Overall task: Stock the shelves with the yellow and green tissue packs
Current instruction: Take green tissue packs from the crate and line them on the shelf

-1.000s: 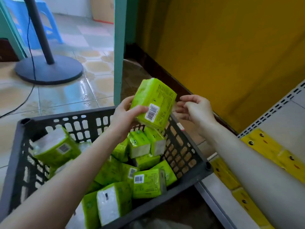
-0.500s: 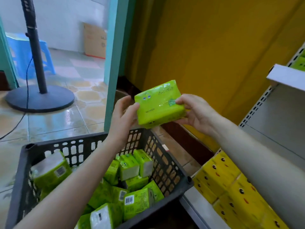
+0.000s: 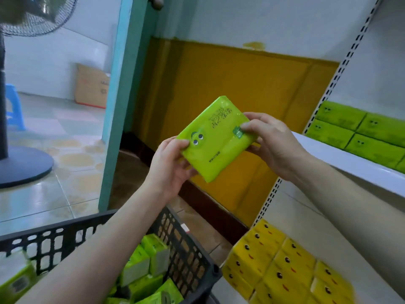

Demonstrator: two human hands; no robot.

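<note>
The white shelf is carrying green packs behind a bare front strip, yellow packs sitting below. Above the black lattice crate, the held pack, glossy green, is hanging in air, long axis rising rightward, left hand and right hand fingers gripping its opposite ends.

I hold a green pack between my left hand and right hand, above the crate. Green packs fill the upper shelf; yellow packs sit below.
</note>
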